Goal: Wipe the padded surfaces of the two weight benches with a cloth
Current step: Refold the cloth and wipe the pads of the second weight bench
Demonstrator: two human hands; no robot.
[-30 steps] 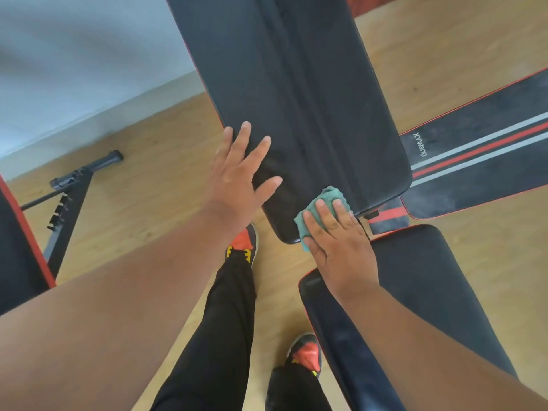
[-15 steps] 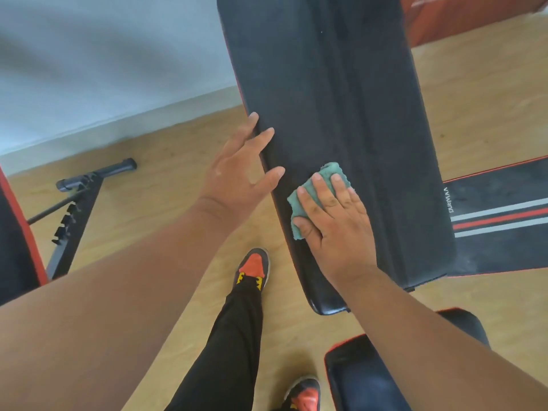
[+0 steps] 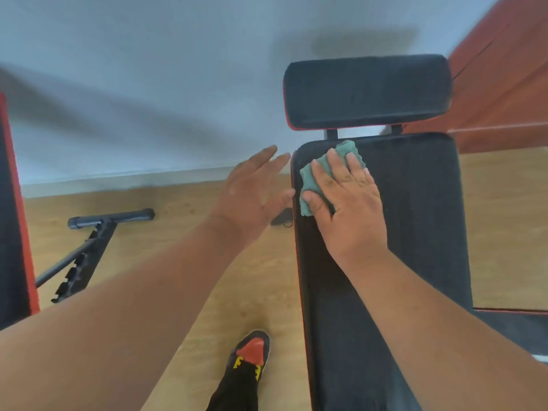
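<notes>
- Cloth (image 3: 326, 173): green, folded, lying flat on the far left corner of the long back pad (image 3: 415, 232), right at its top edge.
- Right hand (image 3: 350, 209): palm down on the cloth, fingers (image 3: 353, 164) straight and slightly spread, thumb along the cloth's near edge; it presses, it does not pinch.
- Change: a second ago the cloth was at the near end of this pad; half a second ago, mid-length; now it has reached the top. One full stroke up the left strip looks done.
- Meaning, as a guess: the right side of this pad is probably unwiped, and the headrest (image 3: 367, 93) just beyond the cloth is untouched.
- Left hand (image 3: 252, 191): earlier resting on the pad's left edge; now off it, beside the pad, fingers straight and apart, holding nothing.
- Second bench (image 3: 14, 218): only a black-and-red sliver at the left border, with its frame (image 3: 86, 250) on the wooden floor (image 3: 178, 262). Apparently yet to be wiped.
- Shoe (image 3: 252, 354) beside the pad, bottom centre.
</notes>
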